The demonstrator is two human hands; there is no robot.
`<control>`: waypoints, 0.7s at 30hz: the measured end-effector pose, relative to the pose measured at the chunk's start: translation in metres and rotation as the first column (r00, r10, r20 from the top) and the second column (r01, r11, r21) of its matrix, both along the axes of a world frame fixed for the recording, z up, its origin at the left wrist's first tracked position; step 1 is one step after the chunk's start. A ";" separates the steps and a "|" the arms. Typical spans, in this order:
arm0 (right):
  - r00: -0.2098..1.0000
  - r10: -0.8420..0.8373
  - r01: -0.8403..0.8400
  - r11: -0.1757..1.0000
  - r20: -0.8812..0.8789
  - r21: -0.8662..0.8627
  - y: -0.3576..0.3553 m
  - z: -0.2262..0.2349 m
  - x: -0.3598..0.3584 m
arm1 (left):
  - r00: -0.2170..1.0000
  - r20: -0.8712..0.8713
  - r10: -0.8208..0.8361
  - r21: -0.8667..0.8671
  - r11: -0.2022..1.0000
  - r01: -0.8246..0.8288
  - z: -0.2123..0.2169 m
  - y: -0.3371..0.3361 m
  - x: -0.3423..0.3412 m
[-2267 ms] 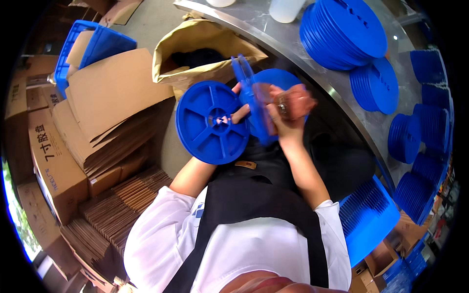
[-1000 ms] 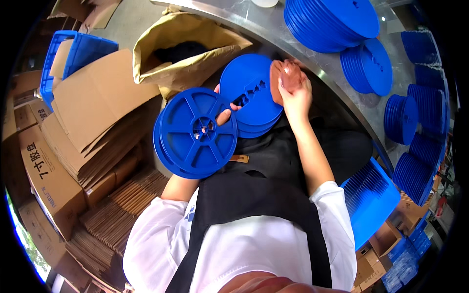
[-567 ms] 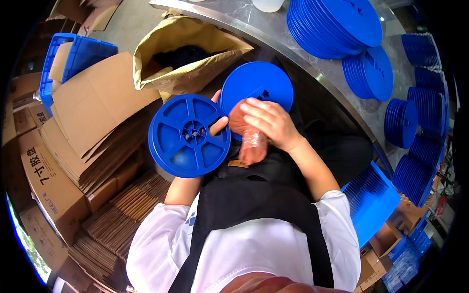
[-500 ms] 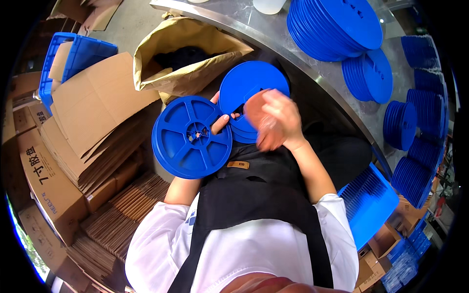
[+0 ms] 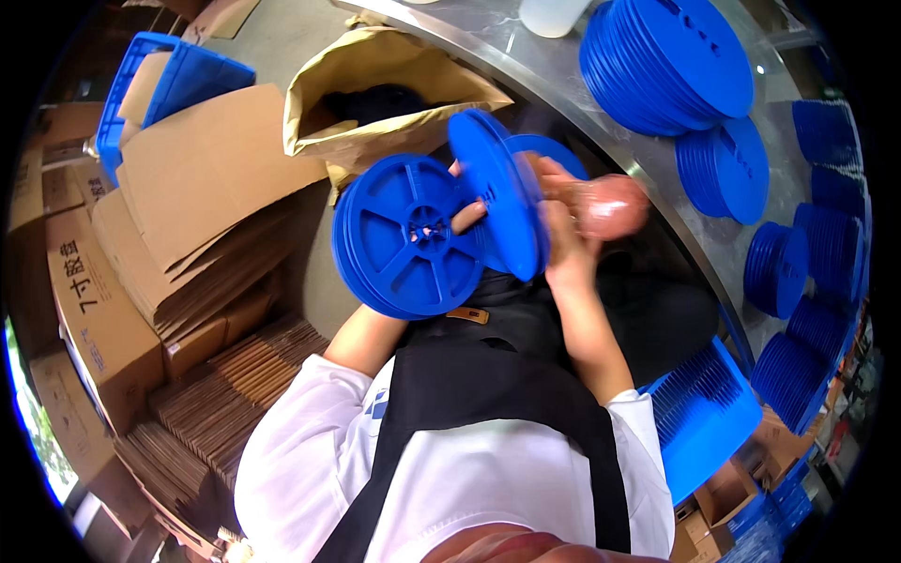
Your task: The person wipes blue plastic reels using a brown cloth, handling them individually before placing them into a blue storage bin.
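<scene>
My left hand [image 5: 467, 217] is closed on a spoked blue plastic reel [image 5: 396, 192], its thumb showing at the reel's right side and most of its fingers hidden behind. Beside it, a blue disc [image 5: 499, 195] stands tilted nearly edge-on between my hands, blurred, with the left thumb tip against it. My right hand [image 5: 565, 235] is at the disc's right side, closed around a reddish-brown rounded object [image 5: 612, 206] with a shiny surface, whose kind I cannot make out. Behind the disc, another blue disc [image 5: 554, 150] partly shows above my lap.
Stacks of blue discs [image 5: 671, 66] stand on the metal table [image 5: 526, 66] at the right. An open yellowish sack [image 5: 404, 131] lies beyond my hands. Flattened cardboard [image 5: 216, 169] and a blue crate [image 5: 202, 84] are at left; a blue bin [image 5: 718, 418] stands by my right side.
A blue disc is now tilted up between my hands. The right hand and the reddish-brown object have moved right, away from the reels. The reel in my left hand has shifted slightly in view.
</scene>
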State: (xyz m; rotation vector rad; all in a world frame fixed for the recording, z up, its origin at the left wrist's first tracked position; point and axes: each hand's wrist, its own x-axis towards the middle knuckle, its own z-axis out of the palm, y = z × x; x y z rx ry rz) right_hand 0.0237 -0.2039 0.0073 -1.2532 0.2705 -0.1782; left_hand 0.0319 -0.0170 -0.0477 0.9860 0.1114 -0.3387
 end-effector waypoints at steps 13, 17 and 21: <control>0.803 0.547 -0.229 0.649 0.236 -0.725 0.087 0.026 0.072 | 0.998 0.003 0.066 -0.032 0.997 -0.065 0.011 -0.001 -0.007; 0.923 0.384 -0.224 0.543 0.002 -0.809 0.045 -0.010 0.042 | 0.995 -0.008 0.095 -0.039 0.995 -0.095 0.013 0.004 -0.007; 0.887 0.461 -0.241 0.386 -0.040 -0.890 0.006 -0.004 -0.032 | 0.995 -0.017 0.102 -0.046 0.994 -0.102 0.011 -0.003 -0.003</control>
